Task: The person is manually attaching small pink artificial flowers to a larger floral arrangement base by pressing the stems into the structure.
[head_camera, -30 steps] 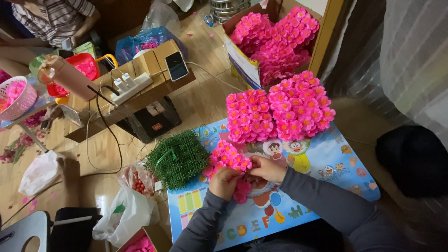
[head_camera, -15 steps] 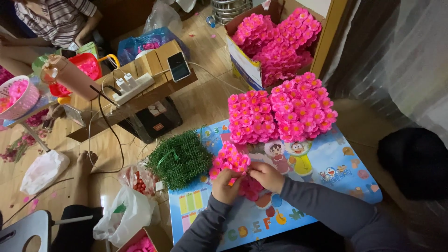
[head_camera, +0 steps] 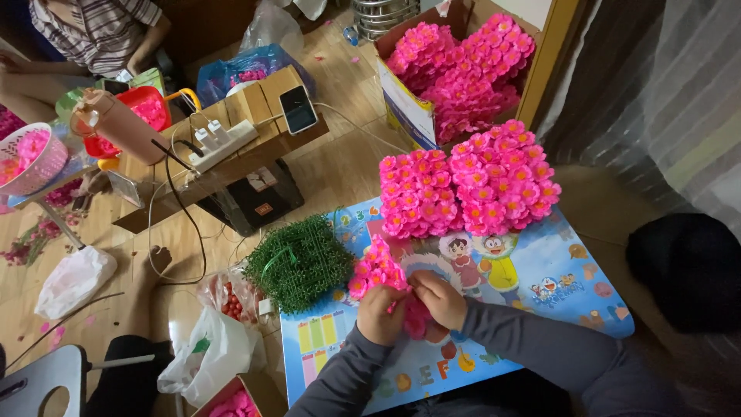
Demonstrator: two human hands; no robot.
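Note:
Both my hands work at a small panel of pink artificial flowers (head_camera: 376,268) on a blue cartoon play mat (head_camera: 540,293). My left hand (head_camera: 380,315) grips the panel's near edge from below. My right hand (head_camera: 438,299) pinches pink flowers at the panel's right side, fingers closed on them. A green plastic grass mat (head_camera: 299,262) lies just left of the panel. Two finished pink flower panels (head_camera: 463,181) rest at the mat's far edge.
A cardboard box (head_camera: 405,108) full of pink flowers stands at the back. A low wooden bench (head_camera: 231,158) carries a power strip and a phone (head_camera: 297,108). Plastic bags (head_camera: 208,347) lie at left. Another person (head_camera: 93,35) sits at the top left beside a pink basket (head_camera: 31,158).
My hands and the flower panel have stayed in place on the mat, with my fingers shifting slightly on the flowers. The view has tilted a little.

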